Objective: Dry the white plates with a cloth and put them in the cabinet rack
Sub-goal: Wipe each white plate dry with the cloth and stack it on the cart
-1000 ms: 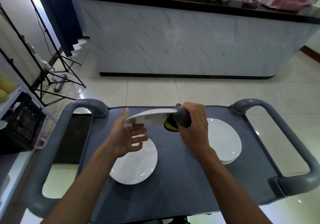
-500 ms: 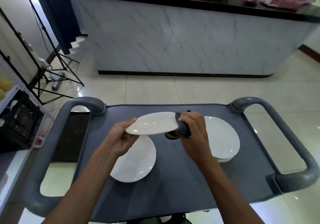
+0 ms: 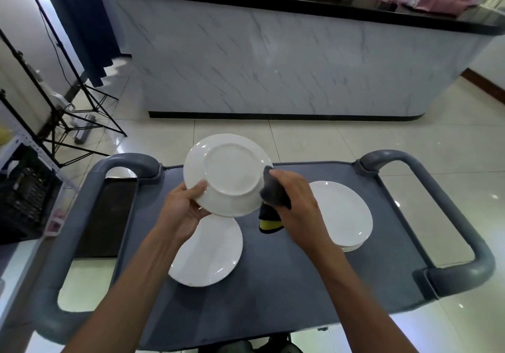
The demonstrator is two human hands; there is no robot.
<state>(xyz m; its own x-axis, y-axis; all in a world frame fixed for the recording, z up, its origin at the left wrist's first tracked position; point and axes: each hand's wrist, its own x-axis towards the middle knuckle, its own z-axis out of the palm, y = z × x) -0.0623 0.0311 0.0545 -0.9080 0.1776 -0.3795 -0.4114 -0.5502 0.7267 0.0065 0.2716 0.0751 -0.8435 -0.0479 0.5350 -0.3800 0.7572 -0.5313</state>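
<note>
My left hand grips the lower left rim of a white plate, which is tilted up so its underside faces me. My right hand holds a grey cloth with a yellow corner against the plate's right rim. A second white plate lies flat on the grey cart top below the held one. A stack of white plates sits on the cart to the right, behind my right wrist.
The cart has thick grey handles at left and right. A marble counter stands across the tiled floor. A black tripod and a dark crate on a shelf are at left.
The plate has swung from nearly flat to tilted up, its underside now facing me. My left hand closed on its rim after being open beneath it. The cloth stays at the right rim.
</note>
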